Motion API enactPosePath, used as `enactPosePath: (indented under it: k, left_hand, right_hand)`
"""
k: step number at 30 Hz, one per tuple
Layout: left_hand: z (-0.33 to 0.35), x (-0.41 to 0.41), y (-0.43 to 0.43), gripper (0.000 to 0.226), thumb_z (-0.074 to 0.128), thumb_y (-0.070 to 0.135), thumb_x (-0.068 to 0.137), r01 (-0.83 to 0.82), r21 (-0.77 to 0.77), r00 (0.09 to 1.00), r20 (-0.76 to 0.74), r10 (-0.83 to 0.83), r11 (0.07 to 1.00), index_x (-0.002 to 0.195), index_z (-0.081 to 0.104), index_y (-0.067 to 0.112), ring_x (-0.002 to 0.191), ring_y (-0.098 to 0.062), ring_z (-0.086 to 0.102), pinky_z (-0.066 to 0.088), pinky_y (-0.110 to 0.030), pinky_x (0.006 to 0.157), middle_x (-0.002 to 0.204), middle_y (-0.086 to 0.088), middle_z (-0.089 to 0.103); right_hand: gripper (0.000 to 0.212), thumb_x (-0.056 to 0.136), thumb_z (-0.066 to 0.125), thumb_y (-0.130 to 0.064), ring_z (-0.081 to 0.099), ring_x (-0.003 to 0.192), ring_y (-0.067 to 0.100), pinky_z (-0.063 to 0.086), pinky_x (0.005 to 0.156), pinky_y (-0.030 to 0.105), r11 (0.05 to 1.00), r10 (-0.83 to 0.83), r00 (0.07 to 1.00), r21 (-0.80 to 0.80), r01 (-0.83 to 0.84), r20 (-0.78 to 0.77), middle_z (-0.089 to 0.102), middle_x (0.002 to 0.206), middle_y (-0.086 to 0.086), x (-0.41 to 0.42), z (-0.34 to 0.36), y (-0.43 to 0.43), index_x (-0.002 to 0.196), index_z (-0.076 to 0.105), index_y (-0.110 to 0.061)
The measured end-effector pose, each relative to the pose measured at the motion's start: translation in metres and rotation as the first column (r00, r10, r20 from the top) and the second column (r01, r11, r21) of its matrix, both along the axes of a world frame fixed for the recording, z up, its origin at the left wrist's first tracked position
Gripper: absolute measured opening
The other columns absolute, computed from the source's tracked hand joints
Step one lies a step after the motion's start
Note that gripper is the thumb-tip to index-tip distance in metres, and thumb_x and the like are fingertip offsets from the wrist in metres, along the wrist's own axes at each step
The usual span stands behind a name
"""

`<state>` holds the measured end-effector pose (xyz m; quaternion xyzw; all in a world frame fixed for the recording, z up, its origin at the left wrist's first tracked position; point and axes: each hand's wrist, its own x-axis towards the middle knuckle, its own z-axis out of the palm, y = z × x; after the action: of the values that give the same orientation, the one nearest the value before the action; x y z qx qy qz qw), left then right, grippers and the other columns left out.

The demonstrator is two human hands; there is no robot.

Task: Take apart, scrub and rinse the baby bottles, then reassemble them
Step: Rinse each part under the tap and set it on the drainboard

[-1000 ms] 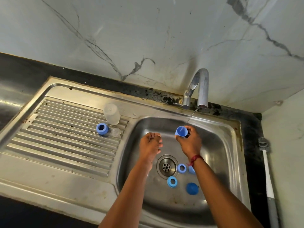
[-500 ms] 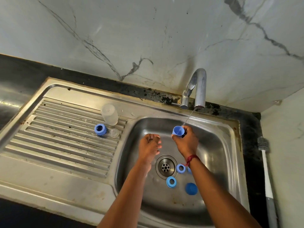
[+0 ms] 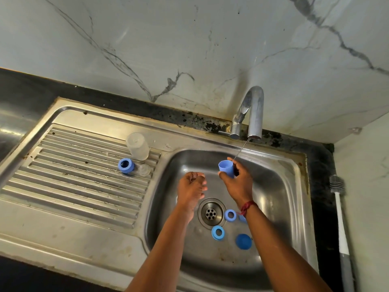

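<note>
Drainboard [image 3: 73,175]: ribbed steel, left of the basin; its left end is cut off by the picture's edge.
Clear bottle [image 3: 137,146]: stands on the drainboard's far right part; which end is up is hard to make out.
Blue collar [image 3: 125,165]: on the ribs just in front of the bottle, opening tilted up.
Clear teat [image 3: 144,170]: just beside the collar, faint against the steel.
Left hand [image 3: 191,191]: over the basin [image 3: 280,186], back to the camera, fingers loosely curled, nothing seen in them.
Blue cap [image 3: 225,167]: pinched by the right hand [image 3: 237,184] between thumb and fingers, mouth up, beside a thin water stream [image 3: 242,149] from the tap [image 3: 251,114].
Basin floor: two blue rings [image 3: 230,215] [image 3: 217,232] and a blue dome [image 3: 243,241] near the drain [image 3: 211,212]; another blue piece [image 3: 242,218] is mostly hidden under the right wrist.
Bottle brush [image 3: 340,218]: along the right counter edge, handle cut off below.
</note>
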<state>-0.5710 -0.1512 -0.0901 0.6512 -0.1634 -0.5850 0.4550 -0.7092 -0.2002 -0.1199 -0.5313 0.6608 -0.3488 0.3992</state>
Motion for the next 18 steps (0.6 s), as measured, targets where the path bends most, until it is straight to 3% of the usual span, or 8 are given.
enactPosePath:
  k: [4,8,11,13,15,18]
  left_hand:
    - [-0.001,-0.001,-0.002,0.010,0.057,0.013,0.095,0.002,0.001,1.000,-0.007,-0.002,1.000,0.101,0.064,0.009,0.071,-0.014,0.058,0.044,-0.026,0.062,0.082,-0.004,0.064]
    - [-0.003,-0.002,-0.004,0.014,0.057,0.015,0.096,0.016,-0.001,1.000,0.005,-0.016,1.000,0.105,0.065,0.008,0.073,-0.013,0.060,0.046,-0.026,0.064,0.086,-0.005,0.066]
    - [-0.003,-0.005,-0.008,0.017,0.057,0.019,0.098,0.070,-0.017,0.997,0.031,-0.070,0.997,0.112,0.064,0.015,0.081,-0.014,0.065,0.050,-0.027,0.068,0.100,-0.004,0.069]
    - [-0.002,-0.008,-0.012,0.027,0.055,0.022,0.100,0.129,-0.039,0.991,0.037,-0.127,0.991,0.127,0.059,0.019,0.095,-0.015,0.066,0.053,-0.030,0.075,0.115,-0.003,0.067]
    - [0.000,-0.011,-0.017,0.039,0.052,0.022,0.103,0.192,-0.056,0.981,0.037,-0.190,0.980,0.142,0.050,0.020,0.108,-0.016,0.062,0.053,-0.029,0.078,0.130,0.000,0.060]
    - [0.003,-0.017,-0.024,0.043,0.045,0.020,0.106,0.243,-0.059,0.970,-0.006,-0.244,0.968,0.149,0.041,0.019,0.093,-0.009,0.057,0.050,-0.026,0.074,0.116,0.004,0.060]
  right_hand:
    - [0.064,0.081,0.080,-0.021,0.054,0.108,0.018,0.044,0.091,0.022,0.990,0.106,0.990,0.104,-0.096,-0.097,0.047,0.124,0.004,-0.005,-0.005,-0.003,0.140,0.054,-0.020]
    - [0.052,0.078,0.083,-0.027,0.058,0.102,0.020,0.051,0.074,0.022,0.999,-0.026,0.999,0.041,0.027,-0.036,0.057,0.116,0.002,-0.008,-0.002,-0.003,0.121,0.057,-0.017]
    - [0.040,0.076,0.085,-0.021,0.060,0.097,0.020,0.055,0.073,0.027,0.998,-0.064,0.998,0.026,0.064,0.003,0.062,0.110,0.003,-0.013,-0.001,-0.002,0.109,0.062,-0.019]
    - [0.039,0.072,0.086,-0.011,0.061,0.098,0.019,0.057,0.078,0.031,0.998,-0.063,0.997,0.034,0.061,0.049,0.064,0.111,0.002,-0.017,0.000,-0.003,0.103,0.065,-0.022]
    - [0.040,0.071,0.084,-0.002,0.061,0.097,0.017,0.056,0.075,0.025,0.998,-0.047,0.992,0.050,0.041,0.118,0.064,0.111,0.001,-0.017,0.002,-0.005,0.099,0.065,-0.023]
    - [0.032,0.077,0.077,0.002,0.060,0.083,0.011,0.050,0.060,0.016,0.993,-0.049,0.956,0.120,0.015,0.290,0.065,0.104,0.002,-0.016,0.012,-0.010,0.099,0.063,-0.017]
